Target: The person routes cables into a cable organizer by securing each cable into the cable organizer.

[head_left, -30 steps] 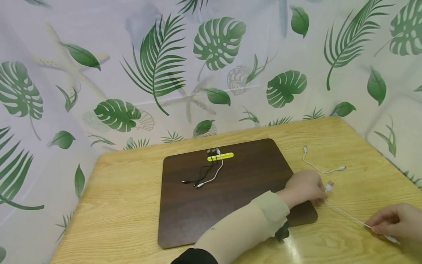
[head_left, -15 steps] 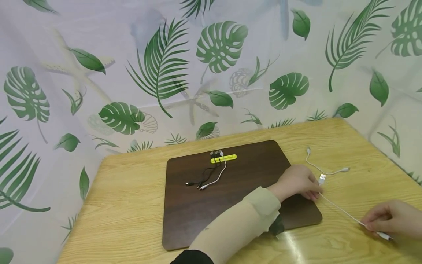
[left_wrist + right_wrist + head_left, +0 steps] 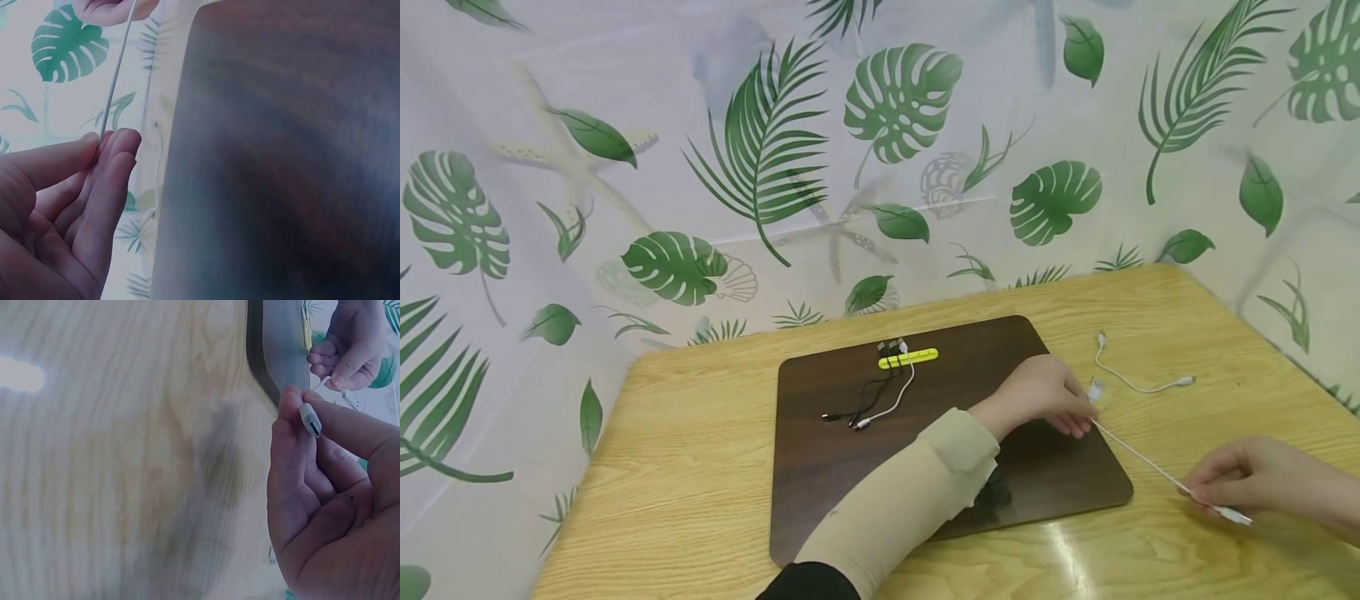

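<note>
A white USB cable (image 3: 1138, 456) stretches taut between both hands. My left hand (image 3: 1043, 392), over the right part of the dark brown board (image 3: 850, 492), pinches it just below the larger USB plug (image 3: 1095, 390). Out over the wooden table, my right hand (image 3: 1262, 479) pinches the other end between thumb and fingers. The small connector (image 3: 310, 420) sticks out past those fingertips in the right wrist view. In the left wrist view the cable (image 3: 117, 78) runs from the left thumb and fingertips up to the right hand (image 3: 112, 11).
On the board, a yellow cable clip (image 3: 928, 355) holds two black cables (image 3: 868, 400) and a white one (image 3: 895, 402). Another short white cable (image 3: 1131, 384) lies on the wooden table (image 3: 692, 467) right of the board. A leaf-patterned curtain (image 3: 970, 108) stands behind the table.
Both hands have moved left with the cable stretched between them. The left hand has come from the board's right edge to further over the board. The clipped cables have stayed put.
</note>
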The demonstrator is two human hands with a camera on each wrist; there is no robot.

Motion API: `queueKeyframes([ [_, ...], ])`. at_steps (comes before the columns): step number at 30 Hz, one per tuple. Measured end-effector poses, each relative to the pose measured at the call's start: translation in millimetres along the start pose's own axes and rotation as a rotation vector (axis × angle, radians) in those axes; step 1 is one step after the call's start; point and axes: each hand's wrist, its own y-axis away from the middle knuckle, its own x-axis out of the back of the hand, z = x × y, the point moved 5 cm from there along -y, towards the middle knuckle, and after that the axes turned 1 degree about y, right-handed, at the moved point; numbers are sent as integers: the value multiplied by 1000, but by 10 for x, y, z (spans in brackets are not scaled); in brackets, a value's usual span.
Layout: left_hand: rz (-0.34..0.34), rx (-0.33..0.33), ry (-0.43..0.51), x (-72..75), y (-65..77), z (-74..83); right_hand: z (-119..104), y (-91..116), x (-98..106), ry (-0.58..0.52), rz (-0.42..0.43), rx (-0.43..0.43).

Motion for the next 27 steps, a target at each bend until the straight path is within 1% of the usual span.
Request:
queueKeyframes([
  [4, 2, -20, -1, 139, 60, 5, -89, -93, -28, -43, -12, 25],
  [6, 6, -14, 5, 197, 82, -8, -119, -139, -40, -50, -5, 6],
  [9, 13, -4, 41, 272, 105, -42, -177, -219, -61, -61, 0, 5],
  [14, 29, 19, 66, 360, 118, -120, -286, -342, -105, -78, 2, 82],
  [17, 34, 31, 78, 407, 122, -164, -341, -396, -121, -44, 18, 64],
  [21, 45, 38, 88, 481, 138, -217, -415, -480, -144, -45, 18, 31],
  [27, 50, 58, 92, 620, 195, -271, -455, -638, -204, -87, 11, 59],
])
